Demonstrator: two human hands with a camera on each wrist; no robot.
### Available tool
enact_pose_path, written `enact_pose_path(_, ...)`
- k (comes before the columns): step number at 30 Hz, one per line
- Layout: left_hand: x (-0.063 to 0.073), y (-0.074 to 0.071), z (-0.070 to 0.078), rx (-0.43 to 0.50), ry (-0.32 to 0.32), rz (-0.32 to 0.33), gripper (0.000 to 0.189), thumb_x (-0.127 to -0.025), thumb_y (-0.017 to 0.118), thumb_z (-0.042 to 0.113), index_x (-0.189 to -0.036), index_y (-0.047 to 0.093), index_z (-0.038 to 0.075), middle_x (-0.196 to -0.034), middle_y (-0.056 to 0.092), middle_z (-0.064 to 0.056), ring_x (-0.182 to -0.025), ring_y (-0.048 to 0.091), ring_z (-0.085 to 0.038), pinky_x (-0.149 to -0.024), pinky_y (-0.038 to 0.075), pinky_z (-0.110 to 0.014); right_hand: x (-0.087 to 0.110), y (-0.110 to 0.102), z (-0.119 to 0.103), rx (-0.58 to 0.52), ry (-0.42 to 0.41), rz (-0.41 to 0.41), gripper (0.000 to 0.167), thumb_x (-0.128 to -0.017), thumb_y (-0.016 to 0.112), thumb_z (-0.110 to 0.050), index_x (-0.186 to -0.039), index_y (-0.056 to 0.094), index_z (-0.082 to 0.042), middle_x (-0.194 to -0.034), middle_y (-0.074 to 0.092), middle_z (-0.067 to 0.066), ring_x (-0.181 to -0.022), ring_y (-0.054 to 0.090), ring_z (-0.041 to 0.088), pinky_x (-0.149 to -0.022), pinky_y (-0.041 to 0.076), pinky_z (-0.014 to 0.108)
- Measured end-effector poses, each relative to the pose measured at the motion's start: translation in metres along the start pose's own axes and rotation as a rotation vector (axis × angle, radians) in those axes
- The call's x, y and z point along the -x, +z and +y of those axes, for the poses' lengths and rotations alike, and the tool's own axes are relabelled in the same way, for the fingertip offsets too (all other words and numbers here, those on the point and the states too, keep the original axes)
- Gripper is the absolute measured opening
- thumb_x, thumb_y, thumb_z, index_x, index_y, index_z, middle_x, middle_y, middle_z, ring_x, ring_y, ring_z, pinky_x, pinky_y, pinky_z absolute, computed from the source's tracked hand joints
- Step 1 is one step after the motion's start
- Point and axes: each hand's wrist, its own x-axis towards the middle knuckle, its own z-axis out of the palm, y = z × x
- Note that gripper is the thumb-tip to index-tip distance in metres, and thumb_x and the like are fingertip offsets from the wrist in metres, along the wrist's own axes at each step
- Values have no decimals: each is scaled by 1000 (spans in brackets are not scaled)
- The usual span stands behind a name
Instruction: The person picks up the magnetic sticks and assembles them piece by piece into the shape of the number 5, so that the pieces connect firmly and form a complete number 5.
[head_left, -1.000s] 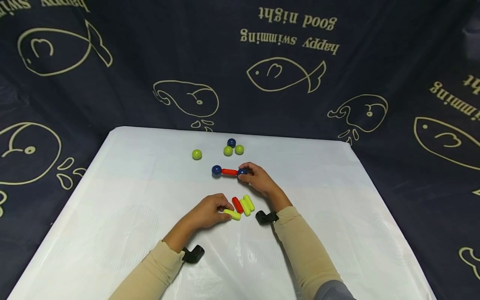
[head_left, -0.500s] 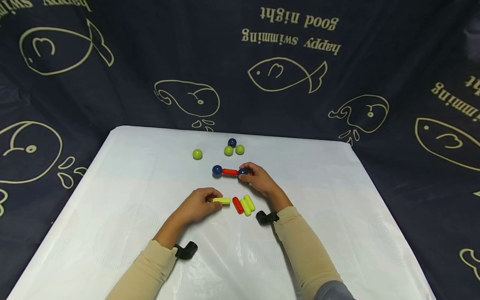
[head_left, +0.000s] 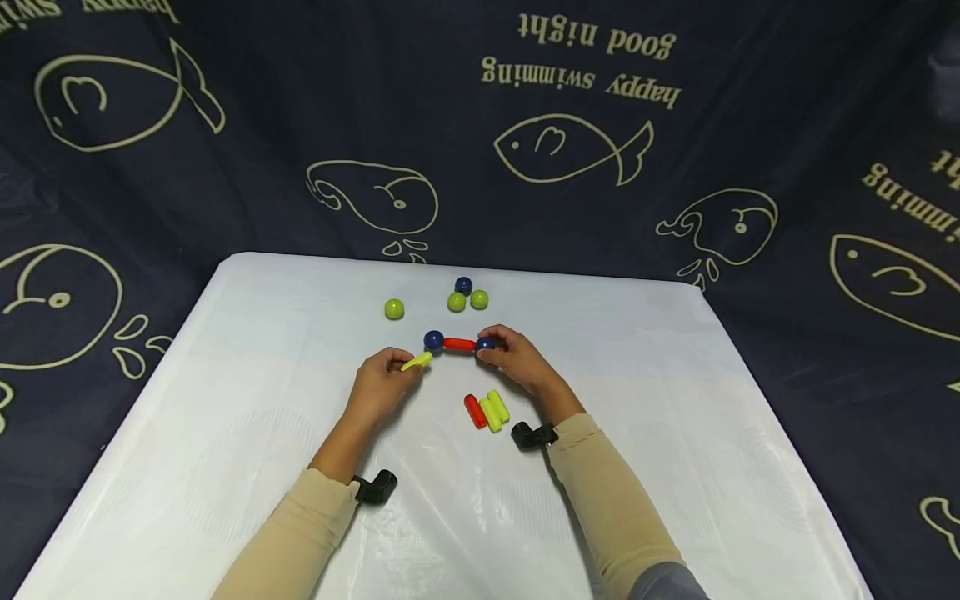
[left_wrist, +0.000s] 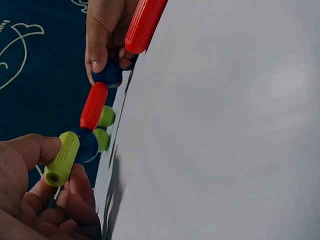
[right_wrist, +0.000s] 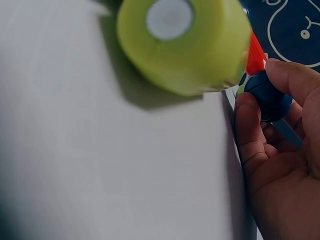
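Note:
My left hand (head_left: 381, 385) pinches a yellow-green magnetic rod (left_wrist: 64, 159) between thumb and fingers, its far end close by the left blue ball (head_left: 433, 340). Whether the rod touches that ball I cannot tell. A red rod (head_left: 459, 344) joins this ball to a second blue ball (right_wrist: 268, 97). That second ball is gripped by the thumb and fingers of my right hand (head_left: 517, 360). Nearer to me, a loose red rod (head_left: 475, 411) and two yellow-green rods (head_left: 494, 410) lie side by side on the white table (head_left: 600, 500).
Toward the back of the table, a blue ball (head_left: 463, 286) sits against two green balls, one of them this green ball (head_left: 457, 302). Another green ball (head_left: 393, 309) lies apart to their left. A dark cloth with fish drawings (head_left: 420, 100) hangs behind the table.
My left hand has carried the yellow-green rod away from the loose rods, leftward and then forward to the left blue ball. The right hand has stayed in place on its ball.

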Motion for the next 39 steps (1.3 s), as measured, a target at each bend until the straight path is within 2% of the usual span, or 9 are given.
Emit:
enact_pose_path(7,-6,4,3,-29,-22,43,24,-89,71,18,-106,68,0,-93,67,-13,-84,59,-25,-74,45,-32,-1,0,2,5,-7,0,30,-93,71,-16,-121,62,-13,-94,60,10,-82,58,23,-69,47,30)
enact_pose_path(13,-7,8,3,-19,-54,58,24,-89,72,19,-105,67,1,-91,64,-11,-84,57,-23,-73,44,-31,0,1,0,-4,-8,2,30,-93,70,-15,-121,62,-12,-94,60,11,-82,57,24,-69,47,31)
enact_pose_path(19,-8,9,2,-11,-83,41,25,-89,71,23,-104,66,2,-88,63,-8,-80,56,-20,-69,44,-29,2,1,-3,1,2,15,30,-93,70,-13,-121,61,-13,-96,59,10,-82,58,22,-69,48,29)
enact_pose_path(28,-6,13,4,11,-85,9,27,-88,74,21,-104,64,2,-89,63,-9,-76,56,-18,-64,46,-25,1,2,-1,-32,3,17,31,-93,70,-12,-122,61,-10,-95,59,9,-81,59,20,-68,48,29)
enact_pose_path(32,-6,17,5,17,-81,-4,28,-87,76,21,-103,62,3,-90,60,-9,-77,55,-19,-64,45,-27,1,2,0,-25,-7,13,30,-93,70,-11,-121,61,-9,-96,59,9,-81,58,20,-69,48,29)
enact_pose_path(39,-5,18,9,48,-84,-2,21,-91,70,22,-99,63,3,-83,59,-6,-76,52,-19,-67,43,-29,0,0,1,-24,-27,-9,29,-93,69,-7,-120,59,-8,-99,61,10,-82,57,20,-69,49,27)
